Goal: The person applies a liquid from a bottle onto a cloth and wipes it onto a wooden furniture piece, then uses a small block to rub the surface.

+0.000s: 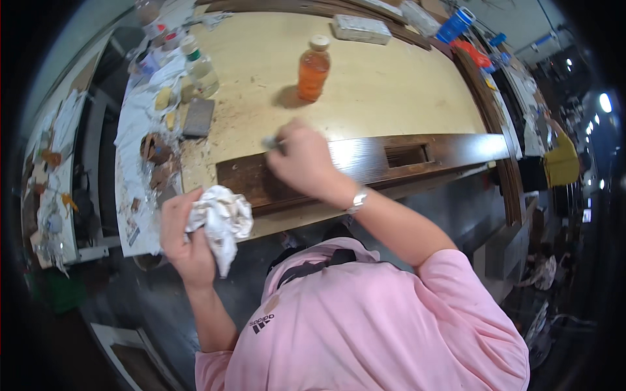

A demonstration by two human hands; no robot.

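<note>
A long dark-brown wooden board [466,148] lies across the near side of the table, with a rectangular slot [405,156] cut through its right half. My right hand [303,159] is closed over the board's left part. A small greyish piece [269,142] sticks out from its fingers, too blurred to name. At the board's left end, my left hand [184,238] grips a crumpled white cloth [223,215] with brownish stains. The cloth hangs down in front of the table edge.
An orange-filled bottle [314,70] stands upright on the cream table [391,85]. To the left are a clear bottle [201,70], a grey block [198,118] and littered white sheeting [137,208]. Dark boards [486,98] edge the right side. Someone in yellow [561,163] is farther right.
</note>
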